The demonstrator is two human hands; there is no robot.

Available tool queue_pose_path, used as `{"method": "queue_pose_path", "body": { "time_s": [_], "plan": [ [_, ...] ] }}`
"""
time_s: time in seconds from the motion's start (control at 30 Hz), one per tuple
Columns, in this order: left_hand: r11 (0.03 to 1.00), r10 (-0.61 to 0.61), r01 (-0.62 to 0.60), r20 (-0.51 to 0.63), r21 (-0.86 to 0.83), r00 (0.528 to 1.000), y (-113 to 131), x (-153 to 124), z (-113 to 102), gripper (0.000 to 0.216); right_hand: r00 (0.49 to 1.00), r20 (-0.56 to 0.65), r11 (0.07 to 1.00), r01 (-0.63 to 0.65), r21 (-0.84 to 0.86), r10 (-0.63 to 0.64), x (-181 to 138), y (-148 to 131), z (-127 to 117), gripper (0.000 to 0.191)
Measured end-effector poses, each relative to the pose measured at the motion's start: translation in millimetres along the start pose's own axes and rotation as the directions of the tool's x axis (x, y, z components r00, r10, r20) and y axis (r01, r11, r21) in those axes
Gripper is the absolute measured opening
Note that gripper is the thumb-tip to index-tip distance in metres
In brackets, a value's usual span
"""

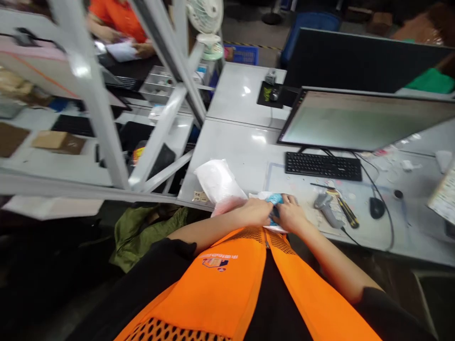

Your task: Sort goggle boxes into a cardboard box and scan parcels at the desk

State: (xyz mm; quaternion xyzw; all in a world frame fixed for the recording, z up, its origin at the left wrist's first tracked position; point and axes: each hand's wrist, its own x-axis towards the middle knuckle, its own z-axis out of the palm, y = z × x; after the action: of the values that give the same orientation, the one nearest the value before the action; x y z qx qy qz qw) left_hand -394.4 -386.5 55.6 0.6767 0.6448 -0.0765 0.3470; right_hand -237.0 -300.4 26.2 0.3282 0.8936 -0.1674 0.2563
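At the front edge of the desk my left hand (pixel 256 211) and my right hand (pixel 291 212) are close together, fingers closed on a small blue-and-white package (pixel 274 199). Its white part lies flat beneath the hands, and its blue part shows between them. The hands and slight blur hide most of it, so its contents cannot be made out. Beside my left forearm lies a plump white plastic bag (pixel 217 182), pinkish at its near end. A small printed label (pixel 200 196) sits by that bag at the desk's edge.
To the right are a grey barcode scanner (pixel 329 210), a yellow-black cutter (pixel 347 213), a keyboard (pixel 323 166), a mouse (pixel 377 207) and a monitor (pixel 366 118). Metal frame bars (pixel 159 137) rise at left. Beyond them a person in orange (pixel 119 23) holds papers.
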Motion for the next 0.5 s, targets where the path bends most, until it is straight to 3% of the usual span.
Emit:
{"method": "queue_pose_path", "body": {
  "time_s": [0.1,0.17,0.3,0.5],
  "plan": [
    [0.997,0.021,-0.020,0.007,-0.071,1.000,4,-4,-3,0.035,0.986,0.073,0.988,0.151,0.036,-0.153,12,20,6,0.044],
    [0.996,0.021,-0.022,-0.011,-0.092,1.000,4,-3,-1,0.032,0.978,0.088,0.981,0.192,0.004,-0.191,21,28,8,0.044],
    [0.992,0.002,-0.014,-0.099,-0.126,0.995,2,7,15,0.029,0.996,0.012,0.981,0.089,-0.170,-0.089,26,23,10,0.037],
    [0.993,0.010,-0.032,-0.184,-0.114,0.983,-1,21,29,0.041,0.995,-0.101,0.972,-0.008,-0.233,-0.016,23,11,17,0.037]
  ]
}}
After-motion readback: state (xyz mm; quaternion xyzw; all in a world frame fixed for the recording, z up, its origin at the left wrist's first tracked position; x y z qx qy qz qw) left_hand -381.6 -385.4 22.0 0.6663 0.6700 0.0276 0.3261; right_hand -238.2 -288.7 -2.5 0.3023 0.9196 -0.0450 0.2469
